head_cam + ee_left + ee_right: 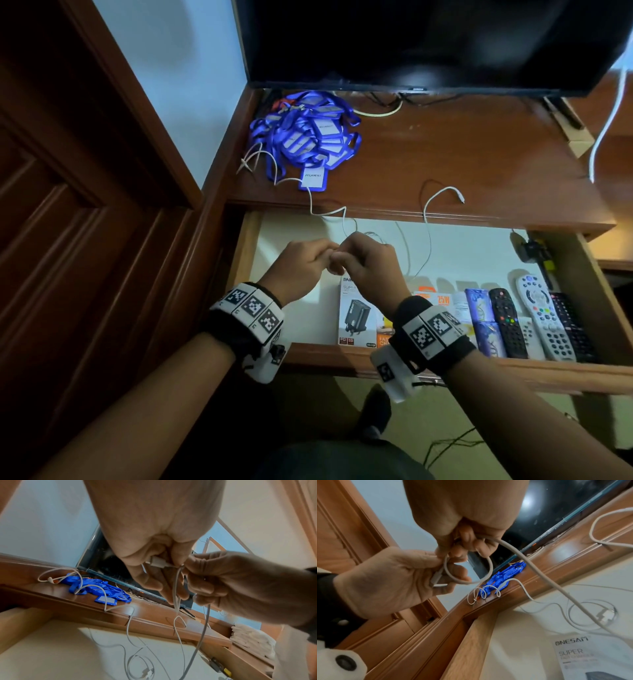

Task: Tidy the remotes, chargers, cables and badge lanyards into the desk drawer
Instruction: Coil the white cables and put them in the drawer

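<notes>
Above the open desk drawer (pixel 255 253), a white cable (pixel 489 566) is being held between both hands: its plug end is being pinched in the curled fingers of the left hand (pixel 301 262), and a small loop is being gripped by the right hand (pixel 368 263), knuckles almost touching. Remotes (pixel 544 318) and charger boxes (pixel 356 315) are being kept at the drawer's front right. Blue badge lanyards (pixel 305 133) are being left heaped on the desk top (pixel 462 154), below the dark screen (pixel 428 41).

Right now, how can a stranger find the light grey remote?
Look in the open drawer under the desk top, at its right end, where remotes lie side by side. The light grey remote lies between two black remotes; only it has a pale body.
</notes>
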Available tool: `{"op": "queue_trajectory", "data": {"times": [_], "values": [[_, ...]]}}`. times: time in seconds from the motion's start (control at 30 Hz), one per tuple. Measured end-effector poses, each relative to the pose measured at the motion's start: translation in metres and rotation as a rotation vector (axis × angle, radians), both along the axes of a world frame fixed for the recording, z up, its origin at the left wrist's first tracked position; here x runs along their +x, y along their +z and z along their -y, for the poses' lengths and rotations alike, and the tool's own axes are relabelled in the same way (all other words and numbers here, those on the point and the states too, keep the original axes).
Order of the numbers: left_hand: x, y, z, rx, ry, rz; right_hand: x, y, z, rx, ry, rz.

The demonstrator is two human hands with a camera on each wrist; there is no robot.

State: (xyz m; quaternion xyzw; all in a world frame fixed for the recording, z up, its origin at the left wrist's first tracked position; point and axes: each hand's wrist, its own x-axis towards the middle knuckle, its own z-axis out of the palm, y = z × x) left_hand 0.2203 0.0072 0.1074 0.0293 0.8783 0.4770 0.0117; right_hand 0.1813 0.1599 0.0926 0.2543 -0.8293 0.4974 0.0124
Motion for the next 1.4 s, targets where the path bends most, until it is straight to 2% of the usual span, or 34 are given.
{"op": "queue_trajectory", "data": {"times": [0.1, 0.2, 0.33, 0.43, 0.67, 0.8, 0.93, 1.03, 1.2, 1.3, 1.4], "values": [[-0.001, 0.006, 0.0, 0.026, -0.043, 0.025, -0.001, -0.004, 0.001, -0.028, -0.054, 0.011], [-0.006, 0.006, 0.003, -0.037, -0.058, 0.015, -0.004, -0.01, 0.001, -0.014, -0.071, 0.027], [-0.013, -0.001, 0.009, -0.125, -0.024, 0.004, -0.017, -0.019, -0.003, 0.015, -0.039, 0.107], [-0.016, -0.003, 0.011, -0.169, -0.07, -0.014, -0.025, -0.023, -0.004, 0.058, 0.018, 0.103], [-0.032, 0.013, 0.018, -0.266, -0.127, 0.197, -0.034, -0.029, 0.0, 0.037, 0.015, 0.027], [-0.043, 0.017, 0.023, -0.303, -0.102, 0.22, -0.041, -0.024, 0.002, -0.014, -0.003, 0.152], [-0.051, 0.022, 0.03, -0.174, 0.018, 0.179, -0.051, -0.026, -0.004, -0.164, -0.076, 0.345], [-0.055, 0.025, 0.037, -0.066, 0.045, 0.141, -0.06, -0.028, -0.009, -0.279, -0.126, 0.475], [-0.066, 0.031, 0.046, 0.153, 0.149, 0.047, -0.068, -0.042, -0.014, -0.392, -0.277, 0.59], [-0.068, 0.03, 0.044, 0.126, 0.169, 0.017, -0.067, -0.049, -0.008, -0.232, -0.349, 0.501], [-0.066, 0.025, 0.038, 0.092, 0.17, 0.01, -0.063, -0.044, 0.006, 0.025, -0.255, 0.363]]}}
